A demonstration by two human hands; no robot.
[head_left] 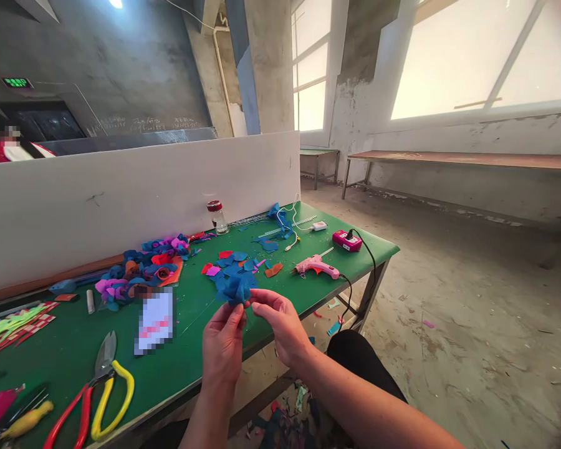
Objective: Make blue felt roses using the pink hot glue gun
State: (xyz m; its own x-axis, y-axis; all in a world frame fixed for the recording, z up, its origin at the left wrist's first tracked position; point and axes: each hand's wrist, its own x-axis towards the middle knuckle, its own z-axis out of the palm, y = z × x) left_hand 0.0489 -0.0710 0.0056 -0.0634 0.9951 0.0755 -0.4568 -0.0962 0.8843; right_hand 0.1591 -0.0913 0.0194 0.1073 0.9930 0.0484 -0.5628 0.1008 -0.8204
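A blue paper flower (236,288) is held upright just above the table's front edge. My left hand (223,340) pinches its base between thumb and fingers. From the right, my right hand (283,321) has thumb and index finger closed at the flower's lower side; the fingertips partly hide what they grip. Loose blue paper petals (236,267) lie right behind the flower, with a few red, orange and purple pieces among them. A pink hot glue gun (316,267) rests on the table to the right of my hands.
On the green table (191,337) are finished-looking paper flowers (143,268), red-and-yellow-handled shears (103,368), a red-lidded glass jar (217,218), a white cable (292,224) and a pink power socket (347,241). A white board (144,199) stands behind. Paper scraps litter the floor.
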